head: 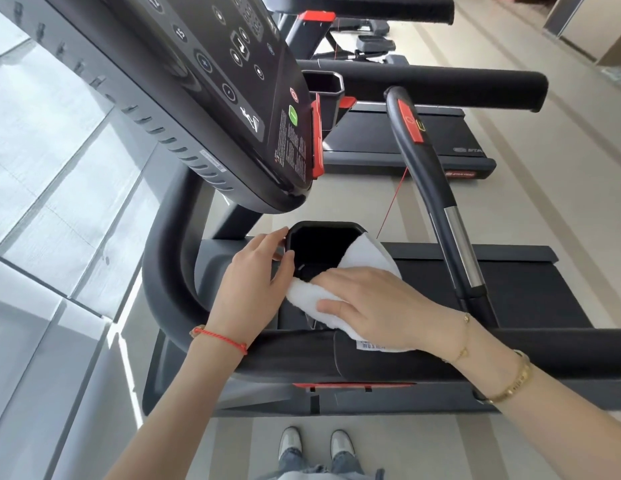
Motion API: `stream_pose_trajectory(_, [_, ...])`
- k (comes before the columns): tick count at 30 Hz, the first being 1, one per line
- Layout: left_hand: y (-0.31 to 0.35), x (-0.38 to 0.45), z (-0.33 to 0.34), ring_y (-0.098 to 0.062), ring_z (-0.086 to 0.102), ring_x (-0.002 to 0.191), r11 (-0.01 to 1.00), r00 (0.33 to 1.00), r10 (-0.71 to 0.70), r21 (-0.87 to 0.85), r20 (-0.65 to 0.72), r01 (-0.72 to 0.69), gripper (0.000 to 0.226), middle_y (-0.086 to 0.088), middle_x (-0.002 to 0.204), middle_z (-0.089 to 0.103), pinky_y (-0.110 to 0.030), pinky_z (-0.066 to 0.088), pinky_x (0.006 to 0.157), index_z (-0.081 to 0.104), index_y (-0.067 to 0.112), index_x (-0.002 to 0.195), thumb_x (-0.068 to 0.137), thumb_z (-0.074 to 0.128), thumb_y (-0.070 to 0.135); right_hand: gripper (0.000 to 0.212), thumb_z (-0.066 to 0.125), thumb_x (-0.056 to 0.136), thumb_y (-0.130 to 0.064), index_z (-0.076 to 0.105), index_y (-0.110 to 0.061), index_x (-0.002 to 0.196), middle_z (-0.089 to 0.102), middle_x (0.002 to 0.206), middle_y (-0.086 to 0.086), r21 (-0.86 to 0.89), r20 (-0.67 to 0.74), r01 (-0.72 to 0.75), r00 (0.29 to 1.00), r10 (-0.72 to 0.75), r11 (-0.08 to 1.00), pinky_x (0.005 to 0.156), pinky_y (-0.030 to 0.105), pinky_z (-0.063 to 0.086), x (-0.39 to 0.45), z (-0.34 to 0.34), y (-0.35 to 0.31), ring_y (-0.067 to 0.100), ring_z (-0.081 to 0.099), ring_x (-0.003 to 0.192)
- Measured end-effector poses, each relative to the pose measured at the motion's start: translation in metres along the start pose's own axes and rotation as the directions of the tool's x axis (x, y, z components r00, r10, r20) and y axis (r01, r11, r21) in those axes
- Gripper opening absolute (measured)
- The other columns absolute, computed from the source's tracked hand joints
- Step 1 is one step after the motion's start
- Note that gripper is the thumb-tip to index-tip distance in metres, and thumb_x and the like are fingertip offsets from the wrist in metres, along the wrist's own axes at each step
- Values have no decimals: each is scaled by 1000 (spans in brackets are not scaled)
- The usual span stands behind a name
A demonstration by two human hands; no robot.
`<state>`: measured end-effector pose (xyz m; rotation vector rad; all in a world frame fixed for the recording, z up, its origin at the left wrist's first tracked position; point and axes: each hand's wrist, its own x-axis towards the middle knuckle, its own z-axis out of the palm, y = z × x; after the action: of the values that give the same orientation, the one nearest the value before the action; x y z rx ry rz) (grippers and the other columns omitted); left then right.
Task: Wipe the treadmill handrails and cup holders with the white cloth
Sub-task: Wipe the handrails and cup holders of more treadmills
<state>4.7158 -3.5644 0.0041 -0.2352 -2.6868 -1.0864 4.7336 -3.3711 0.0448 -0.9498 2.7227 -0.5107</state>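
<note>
1. At the bottom centre of the frame stand two pale shoes point(316, 445) on the floor point(440, 452), with jeans cuffs over them.
2. Two bare forearms reach up from the lower edge. The left wrist carries one red string point(221, 340); the right wrist carries two gold bracelets point(510, 382), one a thin chain and one a thicker band.
3. Across the lower middle runs one black padded handrail point(388, 362), under the right wrist.
4. The left hand point(248, 289) sits left of centre, its fingers point(276, 237) spread apart and resting on the left rim of the cup holder point(324, 227), gripping nothing.
5. The right hand point(375, 303) lies flat on the one white cloth point(311, 296), fingers close together and pressing it down, thumb along its lower edge.
6. The cloth sits in the centre of the frame, draped over the cup holder's near and right rim. It shows past the fingertips on the left, above the knuckles at the right rim, and below the palm, where a label point(369, 346) rests on the handrail.
7. Right of centre, one curved bar point(437, 188) with a red panel rises toward the top.
8. In the upper left hangs one console point(233, 98).
9. At the top is a second cup holder point(323, 85), and beyond it two more padded handrails point(440, 86).
</note>
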Motion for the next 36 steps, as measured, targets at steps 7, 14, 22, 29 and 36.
stream_pose_trajectory(7, [0,0,-2,3,53,88,1000,1000,6,18,14,-7,39,5,112,64,5,34,76,55,17,134,96,54,24,27,51,99,-24,58,-22,126,57,111,-20,200,-68,44,997,-31,979,90,10,34,-28,-12,30,-6,47,107])
stream_pose_trajectory(14, [2,-1,-2,0,56,90,1000,1000,-5,5,12,5,40,6,114,63,-9,39,81,55,17,135,96,54,24,30,47,100,-28,53,-20,129,56,113,-24,306,-472,23,872,131,952,85,4,34,15,-27,41,-12,50,102])
stream_pose_trajectory(22, [5,-1,-3,-4,58,93,1000,1000,-12,-6,22,13,39,5,111,63,-22,49,85,54,19,135,96,55,23,41,43,101,-33,38,-33,141,52,129,-5,-9,-114,-176,978,173,984,89,38,40,63,-12,51,23,49,114])
stream_pose_trajectory(29, [5,-2,-5,-15,61,99,1000,999,-24,18,41,24,42,3,114,63,-32,51,87,52,17,137,96,54,24,43,38,99,-48,39,-19,131,54,107,0,288,-107,-453,861,498,844,72,34,38,23,-4,55,18,53,90])
stream_pose_trajectory(36, [9,-4,-9,-17,51,116,996,997,69,47,26,-70,42,3,128,58,-32,43,101,54,16,135,94,58,23,36,42,99,-44,40,-31,132,50,118,-11,313,-330,-428,788,520,848,74,30,37,-15,-8,27,13,51,97])
